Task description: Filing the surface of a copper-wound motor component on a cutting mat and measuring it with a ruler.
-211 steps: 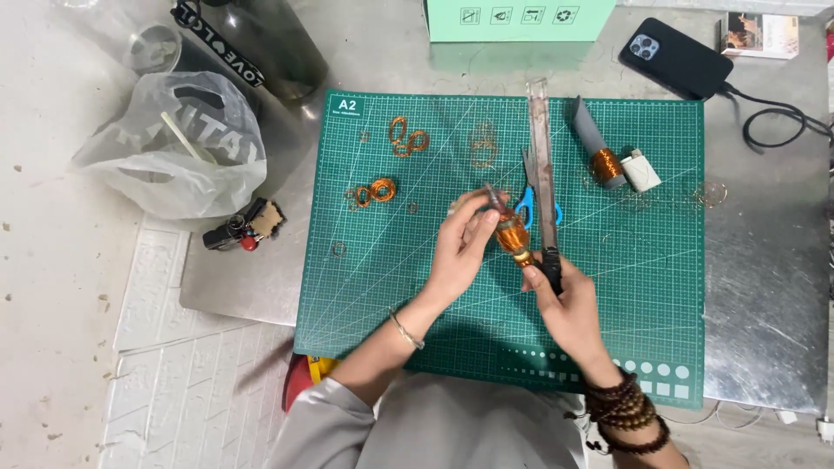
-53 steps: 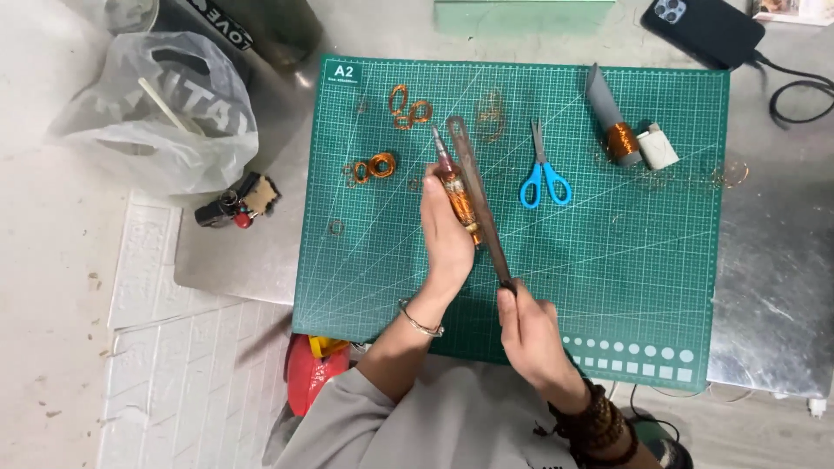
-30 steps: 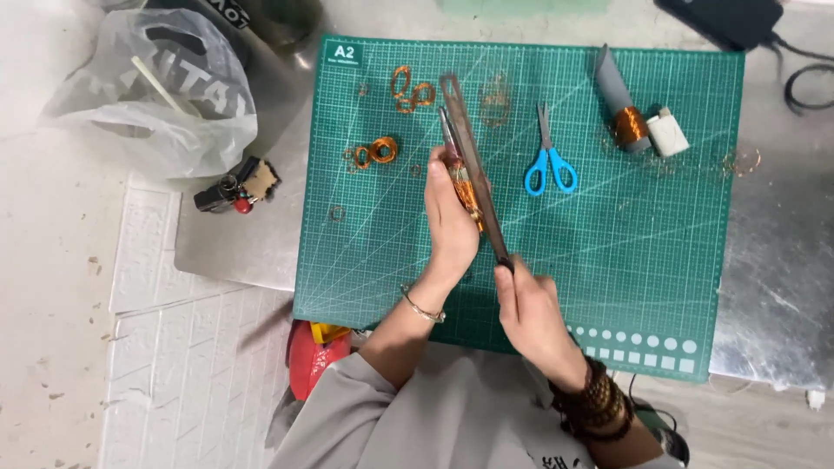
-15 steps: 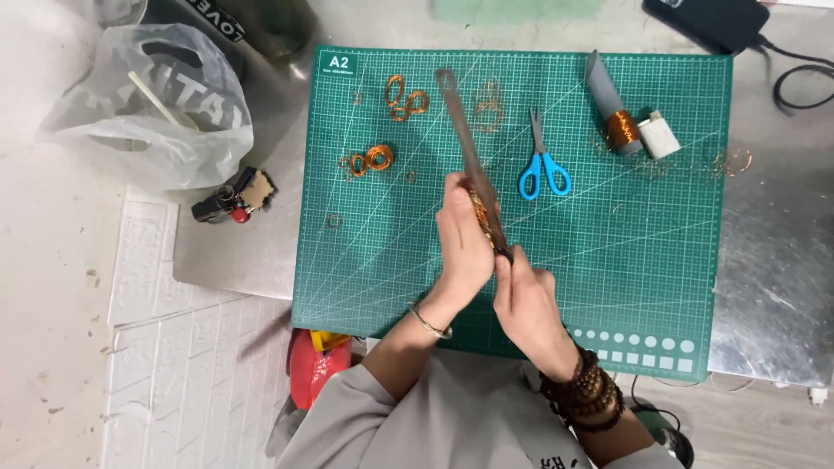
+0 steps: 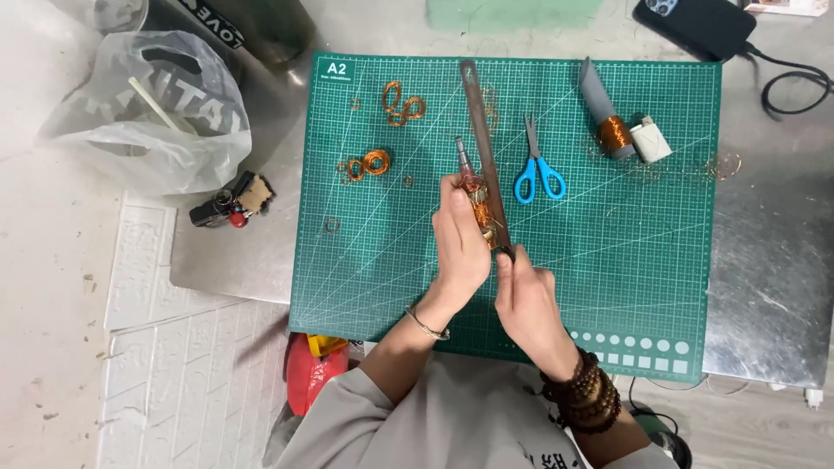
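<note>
Here, mid-frame over the green cutting mat (image 5: pixel 365 260), our left hand (image 5: pixel 460 247) clasps a copper-wound spindle (image 5: pixel 476 204); our right hand (image 5: pixel 521 300) grips the long metal file (image 5: pixel 482 148). We judge a slip could nick left fingertips or scatter wire.

I see bright, even overhead light, soft shadows, mild glare on the metal surface (image 5: pixel 764 260) (right side), everything sharp.

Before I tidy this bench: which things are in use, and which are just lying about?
In use: left hand, wire-wrapped spool; right hand, long metal blade; cutting mat.

Lying about: blue scissors, copper wire coils, plastic bag, phone.
</note>
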